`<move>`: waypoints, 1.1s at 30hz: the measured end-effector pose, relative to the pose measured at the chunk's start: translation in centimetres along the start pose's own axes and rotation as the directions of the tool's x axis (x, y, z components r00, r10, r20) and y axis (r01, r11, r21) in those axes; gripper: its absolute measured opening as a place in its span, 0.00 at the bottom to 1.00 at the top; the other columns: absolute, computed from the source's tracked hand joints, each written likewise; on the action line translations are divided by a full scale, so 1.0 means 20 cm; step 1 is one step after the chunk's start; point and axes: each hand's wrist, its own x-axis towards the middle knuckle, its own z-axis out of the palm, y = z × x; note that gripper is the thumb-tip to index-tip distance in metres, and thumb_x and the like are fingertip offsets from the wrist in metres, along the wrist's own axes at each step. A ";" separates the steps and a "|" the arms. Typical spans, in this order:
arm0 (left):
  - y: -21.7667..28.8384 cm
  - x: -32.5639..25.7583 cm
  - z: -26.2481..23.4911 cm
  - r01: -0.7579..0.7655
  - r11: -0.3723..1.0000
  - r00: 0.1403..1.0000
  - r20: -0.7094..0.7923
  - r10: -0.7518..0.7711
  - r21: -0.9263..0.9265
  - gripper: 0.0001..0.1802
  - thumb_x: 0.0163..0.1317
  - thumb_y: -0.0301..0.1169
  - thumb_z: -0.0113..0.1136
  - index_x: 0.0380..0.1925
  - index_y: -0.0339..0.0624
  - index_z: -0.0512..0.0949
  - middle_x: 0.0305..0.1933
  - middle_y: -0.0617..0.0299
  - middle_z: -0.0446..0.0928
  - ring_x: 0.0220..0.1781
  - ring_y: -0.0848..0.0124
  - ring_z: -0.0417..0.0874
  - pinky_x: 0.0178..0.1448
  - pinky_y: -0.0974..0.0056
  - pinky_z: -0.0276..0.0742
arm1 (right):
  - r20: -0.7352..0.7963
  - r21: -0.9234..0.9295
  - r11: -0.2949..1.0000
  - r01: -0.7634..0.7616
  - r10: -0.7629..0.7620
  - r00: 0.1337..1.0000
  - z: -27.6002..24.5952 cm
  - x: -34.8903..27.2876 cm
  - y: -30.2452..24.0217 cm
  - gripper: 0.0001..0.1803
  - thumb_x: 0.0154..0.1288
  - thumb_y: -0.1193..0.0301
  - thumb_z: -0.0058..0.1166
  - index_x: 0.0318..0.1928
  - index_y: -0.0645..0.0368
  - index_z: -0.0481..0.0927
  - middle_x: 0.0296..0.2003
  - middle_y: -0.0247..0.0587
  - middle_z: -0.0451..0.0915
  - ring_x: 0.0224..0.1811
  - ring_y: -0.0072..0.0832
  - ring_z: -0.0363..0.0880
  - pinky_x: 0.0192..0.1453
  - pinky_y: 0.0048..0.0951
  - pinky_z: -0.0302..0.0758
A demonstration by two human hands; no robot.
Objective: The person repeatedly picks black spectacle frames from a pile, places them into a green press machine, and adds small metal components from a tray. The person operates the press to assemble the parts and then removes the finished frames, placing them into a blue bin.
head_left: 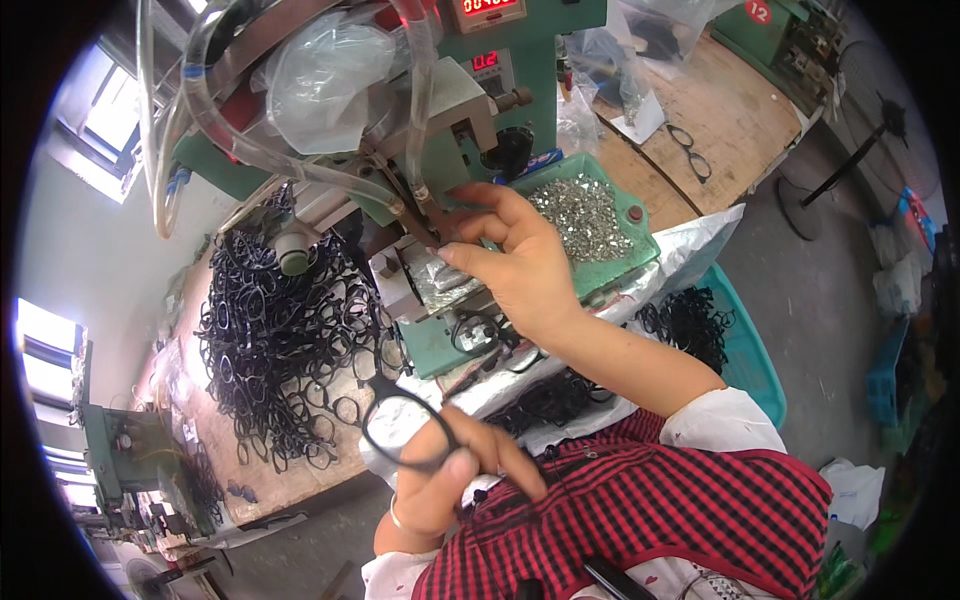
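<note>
My left hand (440, 478) is closed around one rim of a black eyeglass frame (383, 384), which tilts up in front of my lap. My right hand (528, 262) reaches to the working head of a green bench machine (537, 105). Its thumb and forefinger come together at the metal fixture (398, 290) under the tubes; whatever they pinch is too small or hidden. Just right of that hand, a green tray (640, 222) is filled with small shiny metal parts (585, 215). Another dark frame (474, 333) lies below my right wrist.
A large heap of black eyeglass frames (275, 330) covers the table on the left. More frames lie in a teal basket (757, 350) on the right, beside silver foil (695, 245). One pair of glasses (690, 154) rests on the far table. Clear tubes (300, 170) hang over the fixture.
</note>
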 end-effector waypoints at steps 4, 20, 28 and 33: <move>0.08 0.10 0.00 0.203 0.979 0.978 0.057 -0.201 -0.034 0.19 0.73 0.44 0.49 0.34 0.37 0.66 0.28 0.35 0.81 0.26 0.53 0.83 0.30 0.61 0.80 | 0.083 -0.174 0.984 0.046 -0.031 0.996 -0.05 -0.08 -0.10 0.29 0.60 0.78 0.60 0.63 0.64 0.71 0.46 0.42 0.83 0.51 0.27 0.81 0.57 0.28 0.75; -0.18 0.42 -0.19 0.299 0.942 0.940 -0.120 -0.318 -0.152 0.14 0.73 0.41 0.46 0.33 0.42 0.67 0.21 0.39 0.77 0.16 0.53 0.78 0.21 0.58 0.78 | 0.583 -0.795 0.146 0.589 -0.087 0.808 -0.46 0.26 0.40 0.08 0.48 0.71 0.64 0.33 0.51 0.87 0.34 0.34 0.82 0.47 0.36 0.79 0.47 0.40 0.77; -0.30 0.12 -0.31 0.308 0.935 0.951 0.072 -0.300 -0.176 0.35 0.75 0.63 0.32 0.45 0.39 0.70 0.36 0.47 0.84 0.36 0.58 0.87 0.35 0.64 0.80 | 0.700 -0.701 -0.144 0.699 0.050 0.713 -0.41 0.32 0.45 0.07 0.56 0.63 0.58 0.33 0.51 0.83 0.37 0.33 0.81 0.50 0.32 0.77 0.47 0.38 0.72; 0.07 -0.21 -0.34 0.003 0.708 0.653 -0.537 0.534 0.706 0.08 0.63 0.17 0.59 0.42 0.35 0.76 0.39 0.56 0.82 0.39 0.70 0.83 0.46 0.67 0.79 | 0.211 -0.888 0.368 0.275 -0.206 0.956 -0.55 0.20 0.19 0.08 0.57 0.74 0.61 0.39 0.58 0.83 0.35 0.45 0.83 0.40 0.43 0.82 0.45 0.41 0.77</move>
